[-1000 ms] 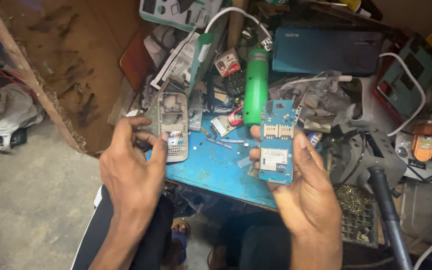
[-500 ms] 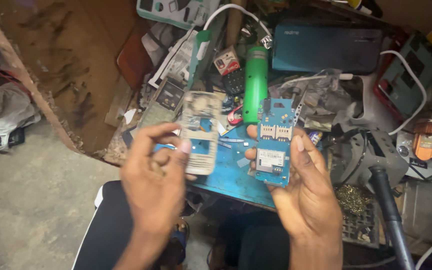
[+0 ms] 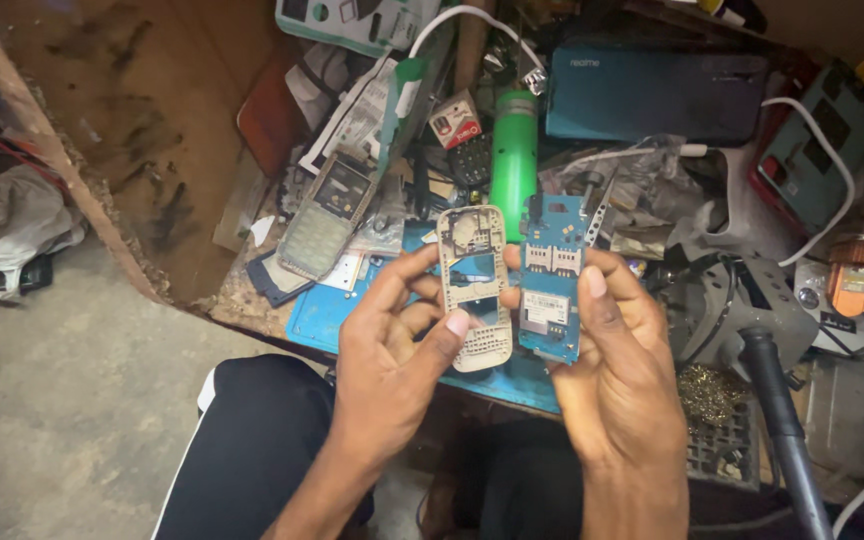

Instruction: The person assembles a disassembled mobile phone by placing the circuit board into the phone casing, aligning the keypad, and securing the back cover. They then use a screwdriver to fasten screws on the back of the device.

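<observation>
Left hand (image 3: 392, 350): fingers closed on a beige phone frame (image 3: 474, 290), thumb pressed on its lower front, other fingers wrapped behind the left edge. Right hand (image 3: 607, 350): fingers closed on a blue circuit board (image 3: 550, 278), thumb laid along its right edge, the rest behind it. Both parts are held upright, side by side, just apart, above the near edge of the worktop.

Handling, as judged: the frame is thin moulded plastic with large cut-outs, so it is taken as very light, somewhat flexible and easily cracked at the narrow side rails; best gripped by the outer edges near the solid lower keypad section. The board is taken as light, stiff and fragile, with exposed card slots on its face; best held by the bare long edges only, faces left untouched.

Just beyond the fingertips, a blue mat (image 3: 327, 312) is seen on the worktop. Left of the left fingers lies another phone shell (image 3: 324, 215). Farther out, a green cylinder (image 3: 513, 150) and a teal box (image 3: 652, 95).
</observation>
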